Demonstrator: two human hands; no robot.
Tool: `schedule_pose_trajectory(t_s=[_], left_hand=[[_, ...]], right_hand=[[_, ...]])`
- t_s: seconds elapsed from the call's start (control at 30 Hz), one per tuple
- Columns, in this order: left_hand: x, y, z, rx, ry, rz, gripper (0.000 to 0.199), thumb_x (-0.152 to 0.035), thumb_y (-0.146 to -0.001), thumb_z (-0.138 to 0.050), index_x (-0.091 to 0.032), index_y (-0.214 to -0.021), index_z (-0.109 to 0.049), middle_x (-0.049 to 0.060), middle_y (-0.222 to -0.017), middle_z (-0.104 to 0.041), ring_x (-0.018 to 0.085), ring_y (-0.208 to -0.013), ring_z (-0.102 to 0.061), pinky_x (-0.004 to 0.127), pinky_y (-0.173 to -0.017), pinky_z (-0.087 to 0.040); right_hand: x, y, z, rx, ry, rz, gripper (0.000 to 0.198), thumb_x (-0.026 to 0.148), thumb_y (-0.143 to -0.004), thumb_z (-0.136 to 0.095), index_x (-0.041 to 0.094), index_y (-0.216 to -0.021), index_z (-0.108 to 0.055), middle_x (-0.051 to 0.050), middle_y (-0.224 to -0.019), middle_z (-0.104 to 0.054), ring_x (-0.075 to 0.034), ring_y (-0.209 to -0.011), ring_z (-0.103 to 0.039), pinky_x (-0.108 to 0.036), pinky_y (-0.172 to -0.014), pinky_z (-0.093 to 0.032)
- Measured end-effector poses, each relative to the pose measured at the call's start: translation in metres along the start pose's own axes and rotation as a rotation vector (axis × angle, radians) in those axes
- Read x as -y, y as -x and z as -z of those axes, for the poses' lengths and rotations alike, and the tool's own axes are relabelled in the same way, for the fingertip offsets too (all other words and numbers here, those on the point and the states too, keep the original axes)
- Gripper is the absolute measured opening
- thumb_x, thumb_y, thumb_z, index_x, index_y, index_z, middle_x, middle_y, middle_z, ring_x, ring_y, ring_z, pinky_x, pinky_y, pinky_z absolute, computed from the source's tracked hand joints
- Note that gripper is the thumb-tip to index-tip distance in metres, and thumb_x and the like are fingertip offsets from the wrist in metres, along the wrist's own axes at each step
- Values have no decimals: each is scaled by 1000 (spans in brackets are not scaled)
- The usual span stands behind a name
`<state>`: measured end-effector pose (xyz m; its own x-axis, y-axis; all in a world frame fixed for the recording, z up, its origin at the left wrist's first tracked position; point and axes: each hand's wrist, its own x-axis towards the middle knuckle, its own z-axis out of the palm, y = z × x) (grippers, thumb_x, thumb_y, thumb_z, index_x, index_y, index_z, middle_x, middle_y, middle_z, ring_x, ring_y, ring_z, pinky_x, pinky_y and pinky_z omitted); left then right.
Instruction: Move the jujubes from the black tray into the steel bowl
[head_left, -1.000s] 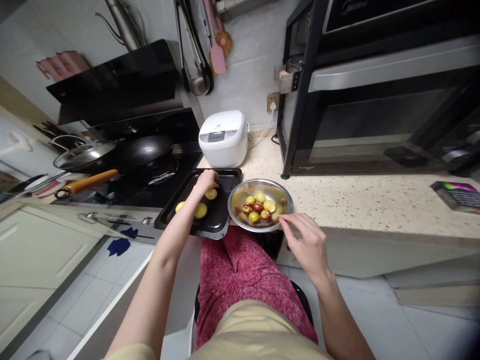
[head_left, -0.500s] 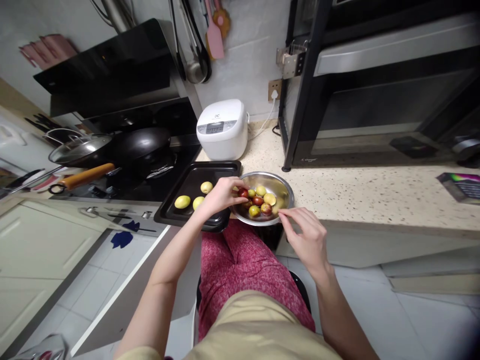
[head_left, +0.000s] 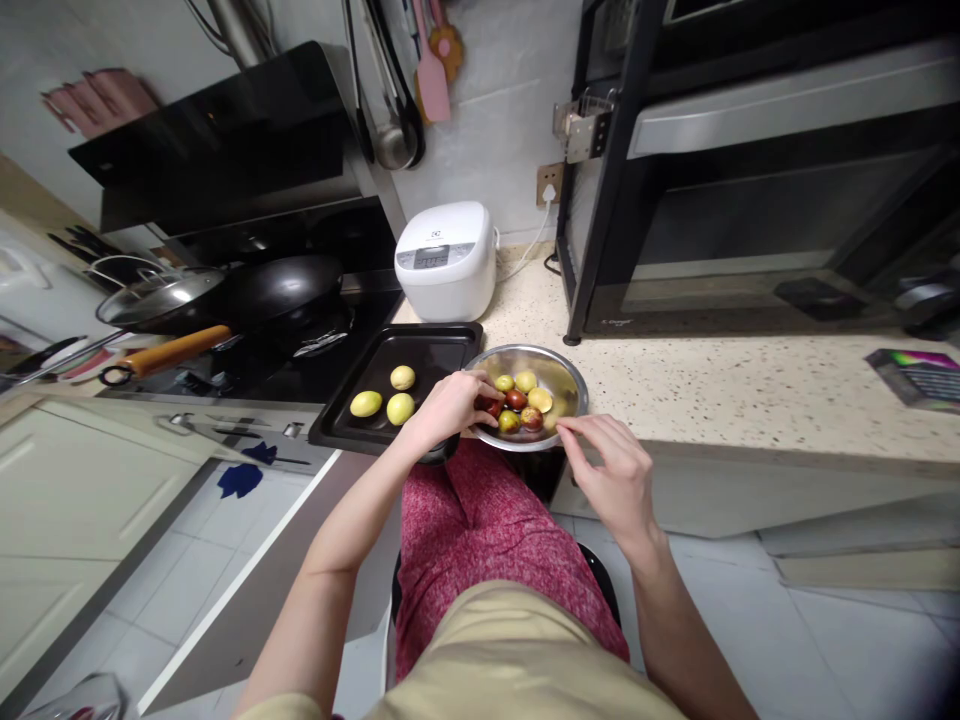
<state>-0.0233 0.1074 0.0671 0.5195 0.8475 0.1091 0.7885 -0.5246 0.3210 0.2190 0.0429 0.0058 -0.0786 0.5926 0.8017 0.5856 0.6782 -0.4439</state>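
Observation:
A steel bowl [head_left: 571, 385] at the counter edge contains several jujubes, some yellow-green [head_left: 526, 382] and some reddish brown [head_left: 515, 400]. My left hand [head_left: 454, 405] reaches into the bowl's left side, its fingers closed around a red-brown jujube [head_left: 491, 406] that they partly cover. At the bowl's right side, my right hand [head_left: 609, 465] pinches the rim between thumb and fingers. A black baking tray [head_left: 375, 360] lies left of the bowl, under my left forearm. Three yellow-green jujubes [head_left: 366, 403] rest on it, apart from each other.
A white rice cooker [head_left: 446, 262] stands behind the tray. To the left, a wok [head_left: 281, 285] and a lidded pan [head_left: 161, 295] sit on the stove, a wooden handle [head_left: 176, 352] pointing outward. A black oven [head_left: 750, 220] fills the right back.
One yellow-green jujube on the tray has shifted slightly left. My left hand has moved down a little and closed on a red-brown jujube in the bowl. My right hand keeps its place at the rim.

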Motion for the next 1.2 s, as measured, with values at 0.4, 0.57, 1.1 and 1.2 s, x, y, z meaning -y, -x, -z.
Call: schedule_pose_trajectory(t_s=[0.4, 0.57, 1.1, 1.2], left_hand=[[4, -1, -8, -75, 45, 23, 46, -22, -72, -91, -20, -113, -73, 4, -106, -72, 21, -89, -70, 26, -76, -54], [3, 2, -7, -90, 71, 13, 22, -11, -75, -84, -18, -93, -74, 2, -96, -71, 18, -83, -69, 25, -74, -53], [-15, 33, -7, -392, 134, 69, 16, -16, -92, -71, -21, -107, -72, 6, -109, -72, 22, -98, -71, 33, -90, -57], [-14, 57, -5, -559, 152, 128, 15, -18, -95, -69, -22, -109, -71, 6, -113, -73, 22, -104, -71, 35, -95, -57]], right_hand=[[1, -1, 0, 13, -2, -9, 11, 17, -99, -63, 21, -98, -72, -5, -88, -78, -20, -80, -71, -36, -79, -55], [2, -2, 0, 11, 2, -8, 11, 17, -99, -63, 21, -98, -72, -5, -88, -77, -20, -80, -71, -36, -78, -54], [0, 1, -1, 12, 7, 11, 10, 16, -98, -64, 21, -99, -72, -5, -90, -78, -19, -81, -72, -36, -79, -55], [0, 2, -2, 14, 2, 17, 10, 15, -97, -64, 21, -99, -72, -4, -90, -78, -20, -81, -72, -36, -79, -55]])
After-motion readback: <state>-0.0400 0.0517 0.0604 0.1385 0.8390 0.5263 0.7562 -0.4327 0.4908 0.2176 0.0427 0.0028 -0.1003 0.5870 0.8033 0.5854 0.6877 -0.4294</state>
